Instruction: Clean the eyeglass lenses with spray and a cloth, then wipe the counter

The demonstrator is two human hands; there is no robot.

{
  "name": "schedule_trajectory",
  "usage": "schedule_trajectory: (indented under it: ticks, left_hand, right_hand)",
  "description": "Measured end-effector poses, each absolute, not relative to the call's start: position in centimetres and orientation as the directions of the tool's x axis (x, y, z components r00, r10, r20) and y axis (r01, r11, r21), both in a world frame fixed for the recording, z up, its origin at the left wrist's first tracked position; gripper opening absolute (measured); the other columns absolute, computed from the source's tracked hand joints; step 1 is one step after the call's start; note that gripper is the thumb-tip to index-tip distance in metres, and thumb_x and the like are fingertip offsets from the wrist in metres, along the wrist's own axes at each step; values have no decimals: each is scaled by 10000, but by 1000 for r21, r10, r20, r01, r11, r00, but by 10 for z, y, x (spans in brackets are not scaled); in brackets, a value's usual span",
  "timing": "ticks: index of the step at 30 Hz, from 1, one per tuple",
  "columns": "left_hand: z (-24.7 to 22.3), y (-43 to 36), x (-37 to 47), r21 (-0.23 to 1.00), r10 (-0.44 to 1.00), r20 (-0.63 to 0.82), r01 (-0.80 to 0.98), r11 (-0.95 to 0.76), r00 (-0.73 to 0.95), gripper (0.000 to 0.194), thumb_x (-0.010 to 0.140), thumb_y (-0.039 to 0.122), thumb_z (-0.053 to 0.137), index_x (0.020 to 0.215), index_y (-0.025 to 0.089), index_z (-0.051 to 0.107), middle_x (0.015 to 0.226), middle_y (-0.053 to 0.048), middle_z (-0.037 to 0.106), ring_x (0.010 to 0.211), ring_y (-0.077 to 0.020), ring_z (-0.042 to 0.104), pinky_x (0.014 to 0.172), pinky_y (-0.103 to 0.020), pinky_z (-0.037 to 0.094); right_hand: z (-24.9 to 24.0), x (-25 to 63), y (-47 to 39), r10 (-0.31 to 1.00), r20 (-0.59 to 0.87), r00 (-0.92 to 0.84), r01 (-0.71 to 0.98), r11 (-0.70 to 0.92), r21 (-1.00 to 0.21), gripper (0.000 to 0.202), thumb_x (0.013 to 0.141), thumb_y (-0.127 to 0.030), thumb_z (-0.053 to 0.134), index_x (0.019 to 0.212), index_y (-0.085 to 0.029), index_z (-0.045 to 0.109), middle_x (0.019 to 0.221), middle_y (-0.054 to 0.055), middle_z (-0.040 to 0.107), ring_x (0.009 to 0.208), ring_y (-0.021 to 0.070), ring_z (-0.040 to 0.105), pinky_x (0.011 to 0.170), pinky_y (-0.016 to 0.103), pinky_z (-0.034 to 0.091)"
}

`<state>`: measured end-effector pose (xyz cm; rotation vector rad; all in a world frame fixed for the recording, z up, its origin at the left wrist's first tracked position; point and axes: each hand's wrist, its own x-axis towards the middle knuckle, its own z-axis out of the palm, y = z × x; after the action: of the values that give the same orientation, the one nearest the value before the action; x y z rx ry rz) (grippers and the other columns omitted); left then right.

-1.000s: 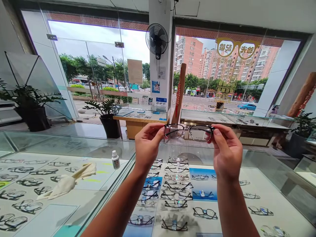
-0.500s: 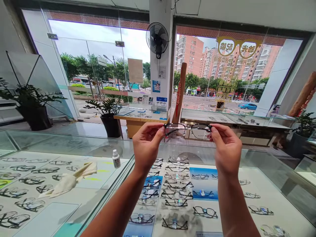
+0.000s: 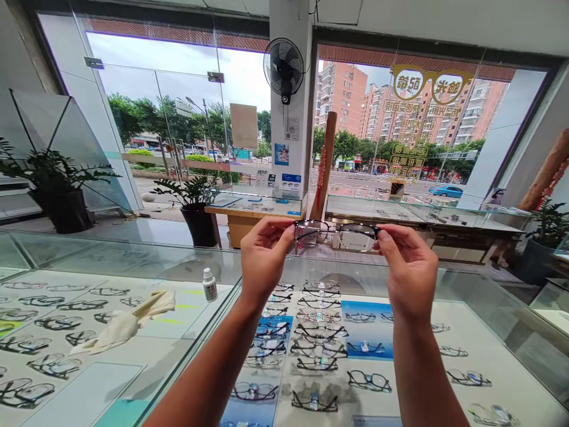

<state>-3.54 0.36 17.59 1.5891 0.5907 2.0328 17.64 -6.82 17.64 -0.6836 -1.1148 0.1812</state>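
A pair of eyeglasses [image 3: 334,226] with a dark upper rim and clear lenses is held up level above the glass counter. My left hand [image 3: 265,252] pinches its left end between thumb and fingers. On the other side, my right hand [image 3: 409,261] pinches the right end the same way. Through the lenses the floor and a far display case show. Below the hands, rows of eyeglasses [image 3: 320,331] lie inside the glass display case [image 3: 484,296].
Left of my arms, a small white bottle [image 3: 209,286] and a crumpled cream cloth [image 3: 128,323] rest on the counter, over more frames. Beyond it stand a potted plant [image 3: 195,207], a wooden post [image 3: 324,166] and a further display counter [image 3: 262,209]. A fan [image 3: 283,68] hangs on the pillar.
The eyeglasses have turned slightly in both hands, and their left end has shifted a little left. My right hand has moved slightly to the right; both hands keep their pinch.
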Motion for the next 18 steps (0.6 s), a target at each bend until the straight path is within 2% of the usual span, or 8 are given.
schedule_trajectory:
  ticks: [14, 18]
  left_hand:
    - [175, -2, -39, 558, 557, 803, -62, -828, -214, 165, 849, 316, 855, 953, 194, 818, 893, -42, 784, 782, -133, 707, 731, -226, 573]
    - [177, -4, -40, 583, 583, 788, -64, -810, -195, 161, 839, 316, 861, 931, 192, 816, 858, -39, 779, 747, -135, 706, 705, -232, 577]
  right_hand:
    - [174, 186, -60, 512, 736, 443, 243, 721, -649, 210, 934, -375, 803, 1056, -204, 814, 927, 45, 747, 785, 171, 668, 713, 313, 566]
    - [175, 186, -58, 518, 723, 457, 230, 717, -659, 233, 918, -392, 817, 1045, -198, 813, 906, 48, 749, 762, 177, 671, 694, 315, 578]
